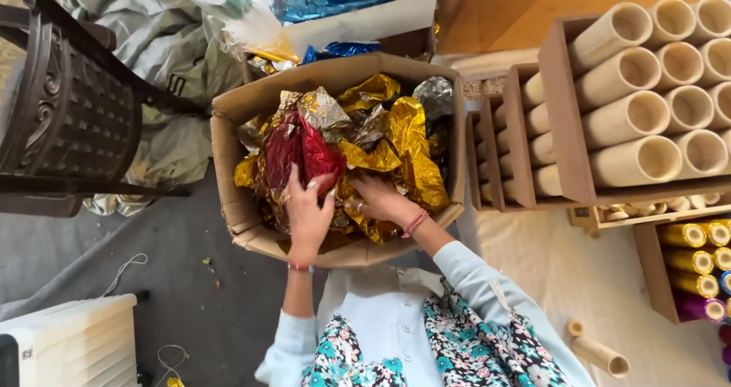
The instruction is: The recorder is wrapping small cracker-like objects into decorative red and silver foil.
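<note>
The left hand pinches the crumpled red foil sheet in the open brown cardboard box; the right hand spreads its fingers over gold foil; a hard tug could tear the foil

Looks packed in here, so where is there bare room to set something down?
Bare patches: the grey floor between the cardboard box, dark chair and white heater; the pale cloth below the tube racks. Crowded: the box, heaped with foil, where both hands dig.
</note>
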